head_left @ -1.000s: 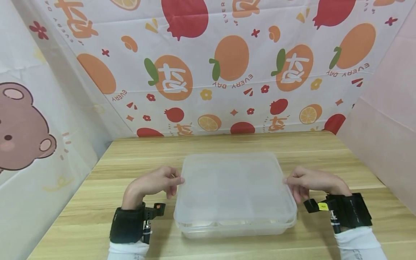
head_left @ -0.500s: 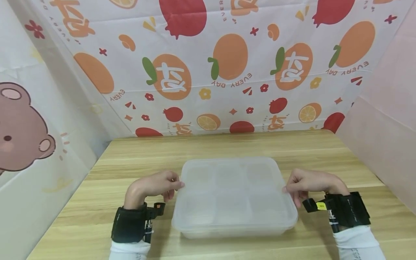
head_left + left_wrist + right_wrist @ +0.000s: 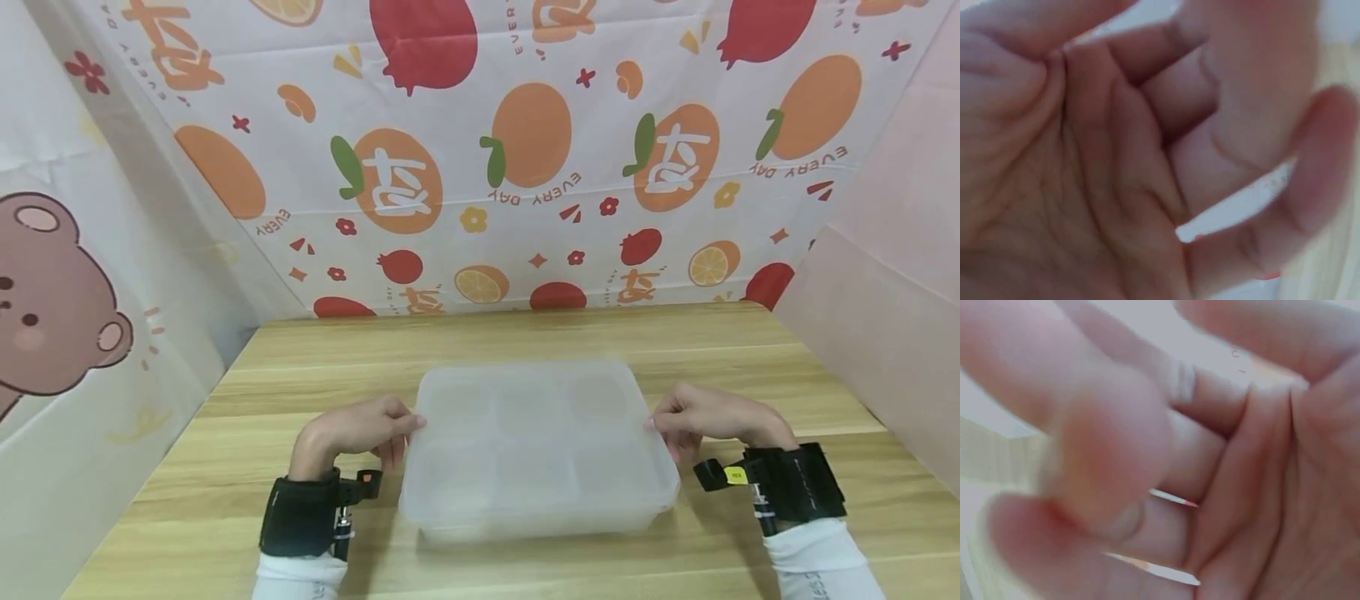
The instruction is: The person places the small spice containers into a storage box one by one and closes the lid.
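Observation:
A translucent plastic storage box (image 3: pixel 536 522) stands on the table, its frosted lid (image 3: pixel 534 433) over it. Six compartments show faintly through the lid; their contents cannot be made out. My left hand (image 3: pixel 360 433) pinches the lid's left edge, thumb on top and the other fingers bent down beside the box. On the opposite edge, my right hand (image 3: pixel 708 421) pinches the lid in much the same way. Both wrist views are filled by the bent fingers of the left hand (image 3: pixel 1147 150) and right hand (image 3: pixel 1166 462); the lid's grip points are hidden there.
The wood-grain table (image 3: pixel 525 333) ends at a fruit-print cloth (image 3: pixel 465 167) behind. A cloth with a bear print (image 3: pixel 52 300) hangs on the left and a pale pink cloth (image 3: pixel 885 275) on the right. Each wrist wears a black strap (image 3: pixel 300 514) with a small camera.
A gap at the lid's front, with whitish contents showing, has closed as the lid came down. The box and lid have since shifted slightly away and look blurred; both hands keep their grip.

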Motion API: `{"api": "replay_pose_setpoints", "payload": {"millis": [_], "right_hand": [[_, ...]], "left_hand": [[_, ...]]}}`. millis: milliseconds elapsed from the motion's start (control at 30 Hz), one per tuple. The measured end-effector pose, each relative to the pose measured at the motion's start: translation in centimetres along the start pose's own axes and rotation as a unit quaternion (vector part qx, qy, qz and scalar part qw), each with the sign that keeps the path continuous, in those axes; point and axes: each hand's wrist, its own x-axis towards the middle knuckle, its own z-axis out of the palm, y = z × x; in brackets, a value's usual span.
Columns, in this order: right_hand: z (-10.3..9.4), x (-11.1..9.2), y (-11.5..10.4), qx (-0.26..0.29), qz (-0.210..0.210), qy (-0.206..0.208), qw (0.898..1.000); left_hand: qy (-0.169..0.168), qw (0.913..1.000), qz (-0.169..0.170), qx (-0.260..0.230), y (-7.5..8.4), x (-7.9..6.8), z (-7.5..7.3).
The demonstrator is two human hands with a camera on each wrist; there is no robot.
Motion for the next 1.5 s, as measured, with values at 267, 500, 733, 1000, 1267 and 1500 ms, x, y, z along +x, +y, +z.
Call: {"api": "replay_pose_setpoints", "payload": {"millis": [267,500,733,1000,1267,1500], "right_hand": [[0.2,1.8,0.5,-0.024,0.062,0.153,0.986],[0.4,2.2,0.6,-0.015,0.094,0.188,0.978],[0.3,2.1,0.8,-0.009,0.083,0.169,0.982],[0.3,1.9,1.5,0.019,0.068,0.146,0.987],[0.2,1.8,2.7,0.069,0.058,0.126,0.988],[0.4,1.7,2.6,0.065,0.029,0.111,0.991]], "left_hand": [[0.112,0.9931,0.006,0.034,-0.1,2.1,1.0],[0.146,0.989,0.001,0.027,0.0,2.5,1.3],[0.103,0.9945,0.01,0.017,-0.3,2.3,1.1],[0.094,0.9953,0.021,0.012,-0.5,2.5,1.3],[0.094,0.9955,0.013,-0.005,-0.8,2.7,1.2],[0.075,0.996,0.027,-0.041,-1.7,3.0,1.0]]}}
